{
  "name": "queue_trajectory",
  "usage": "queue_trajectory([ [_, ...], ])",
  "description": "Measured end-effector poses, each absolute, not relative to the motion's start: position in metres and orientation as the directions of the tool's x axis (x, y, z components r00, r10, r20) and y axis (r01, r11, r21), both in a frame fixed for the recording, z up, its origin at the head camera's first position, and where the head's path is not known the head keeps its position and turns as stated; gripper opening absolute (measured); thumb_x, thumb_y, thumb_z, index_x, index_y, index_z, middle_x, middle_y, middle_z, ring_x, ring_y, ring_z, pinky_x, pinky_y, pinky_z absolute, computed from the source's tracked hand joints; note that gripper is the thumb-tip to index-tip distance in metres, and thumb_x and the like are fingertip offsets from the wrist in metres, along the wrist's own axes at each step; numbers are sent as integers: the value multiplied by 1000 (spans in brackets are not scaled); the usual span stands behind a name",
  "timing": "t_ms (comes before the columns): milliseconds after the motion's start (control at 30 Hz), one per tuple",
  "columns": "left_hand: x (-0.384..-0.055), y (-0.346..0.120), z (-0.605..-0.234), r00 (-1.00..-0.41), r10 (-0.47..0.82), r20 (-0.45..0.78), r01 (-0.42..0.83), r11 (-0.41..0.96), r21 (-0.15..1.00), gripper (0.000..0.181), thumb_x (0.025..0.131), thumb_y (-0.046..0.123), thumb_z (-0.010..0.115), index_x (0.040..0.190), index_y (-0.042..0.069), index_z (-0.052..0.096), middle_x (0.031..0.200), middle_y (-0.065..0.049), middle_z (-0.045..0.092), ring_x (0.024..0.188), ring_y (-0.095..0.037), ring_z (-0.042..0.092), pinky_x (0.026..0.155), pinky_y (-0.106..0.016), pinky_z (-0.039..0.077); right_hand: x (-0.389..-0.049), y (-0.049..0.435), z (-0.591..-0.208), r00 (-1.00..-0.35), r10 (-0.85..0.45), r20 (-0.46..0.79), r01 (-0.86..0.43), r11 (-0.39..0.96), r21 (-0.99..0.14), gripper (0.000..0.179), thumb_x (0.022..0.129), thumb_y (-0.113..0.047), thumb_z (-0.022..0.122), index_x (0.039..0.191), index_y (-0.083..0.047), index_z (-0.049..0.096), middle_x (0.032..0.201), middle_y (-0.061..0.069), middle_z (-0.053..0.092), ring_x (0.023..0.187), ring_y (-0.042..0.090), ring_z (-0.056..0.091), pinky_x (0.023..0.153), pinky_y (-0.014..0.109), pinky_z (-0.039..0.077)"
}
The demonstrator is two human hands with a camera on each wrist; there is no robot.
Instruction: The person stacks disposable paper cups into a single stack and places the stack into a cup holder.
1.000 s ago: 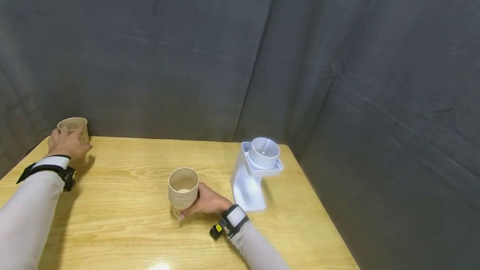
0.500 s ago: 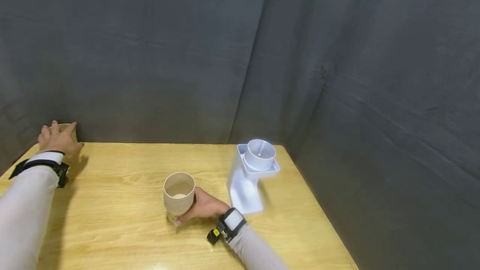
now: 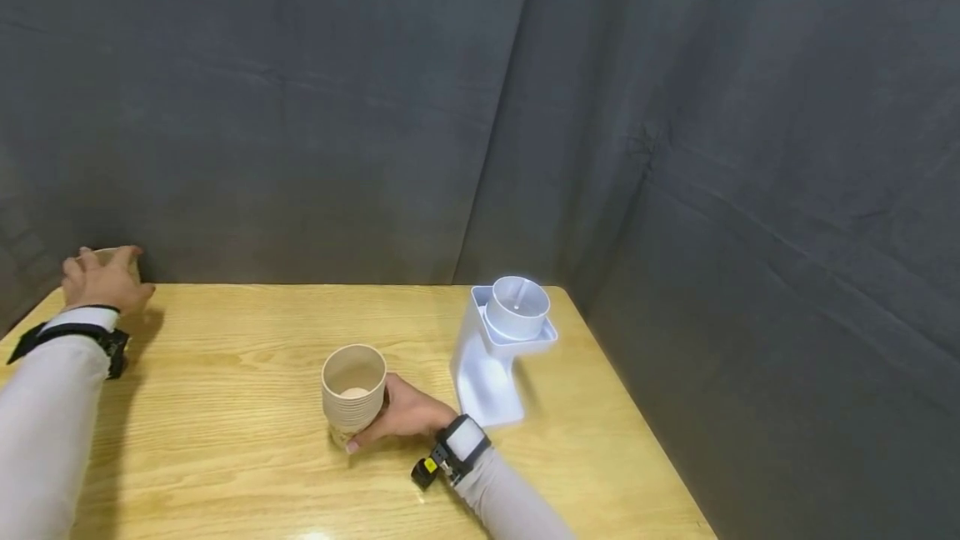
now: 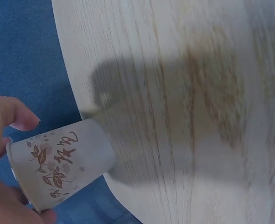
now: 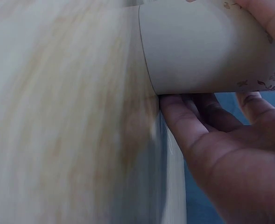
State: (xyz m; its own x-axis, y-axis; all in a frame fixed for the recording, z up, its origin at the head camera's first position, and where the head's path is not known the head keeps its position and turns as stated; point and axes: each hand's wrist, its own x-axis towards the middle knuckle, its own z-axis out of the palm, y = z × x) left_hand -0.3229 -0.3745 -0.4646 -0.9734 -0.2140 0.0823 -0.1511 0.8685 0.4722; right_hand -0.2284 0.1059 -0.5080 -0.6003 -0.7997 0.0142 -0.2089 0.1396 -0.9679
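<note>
A beige paper cup (image 4: 65,161) with a brown leaf and lettering print stands at the table's far left corner. My left hand (image 3: 105,286) grips it from above near its rim, covering most of it in the head view. In the left wrist view one fingertip (image 4: 27,122) stands a little off the cup's side. Around the middle of the table, a stack of nested paper cups (image 3: 352,402) stands upright. My right hand (image 3: 405,415) holds the stack low from its right side, thumb in front. In the right wrist view, fingers (image 5: 184,121) lie along the lowest cup's wall.
A white stand (image 3: 487,390) with a round open container (image 3: 517,308) on top is just beyond my right wrist. Dark grey curtain (image 3: 300,107) hangs behind and right of the wooden table (image 3: 225,407).
My left hand has shifted left with the paper cup, toward the table's far corner. The right hand keeps its hold on the cup stack. The head view has shifted slightly.
</note>
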Motion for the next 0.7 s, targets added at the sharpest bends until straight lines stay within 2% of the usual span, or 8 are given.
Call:
queue_trajectory([
  [100,-322,-377,-466,-969,-225,106,-155,879,451,66,91,17,61,143,-3,24,137,-58,5,126,-75,5,100,-76,16,-228,105,-509,-597,-802,15,-210,138,-968,82,72,10,86,142,-15,50,134,-2,62,122,4,58,111,25,37],
  [167,-320,-379,-467,-966,-234,112,-163,883,440,62,92,16,61,139,-5,26,131,-57,10,122,-75,9,99,-77,16,-228,103,-509,-594,-805,13,-208,138,-968,82,72,11,86,142,-15,51,134,-2,62,122,4,58,111,25,37],
  [267,-317,-379,-466,-964,-247,98,-187,892,411,55,93,16,57,135,-6,29,133,-56,9,123,-75,9,101,-77,14,-229,102,-509,-595,-804,9,-209,144,-967,83,71,11,86,142,-15,51,134,-3,62,122,4,58,111,25,38],
  [433,-311,-375,-465,-957,-283,64,-250,916,315,44,96,15,51,130,-7,34,135,-52,8,126,-74,12,103,-75,19,-231,100,-508,-587,-810,12,-219,144,-965,84,71,10,86,142,-16,50,135,-3,61,122,4,57,111,25,37],
  [700,-303,-381,-470,-982,-157,107,-114,939,325,42,94,20,52,126,-5,40,128,-50,13,116,-78,14,89,-81,21,-235,99,-508,-590,-808,14,-221,144,-965,83,71,10,87,142,-16,51,134,-4,62,122,5,58,111,25,37],
])
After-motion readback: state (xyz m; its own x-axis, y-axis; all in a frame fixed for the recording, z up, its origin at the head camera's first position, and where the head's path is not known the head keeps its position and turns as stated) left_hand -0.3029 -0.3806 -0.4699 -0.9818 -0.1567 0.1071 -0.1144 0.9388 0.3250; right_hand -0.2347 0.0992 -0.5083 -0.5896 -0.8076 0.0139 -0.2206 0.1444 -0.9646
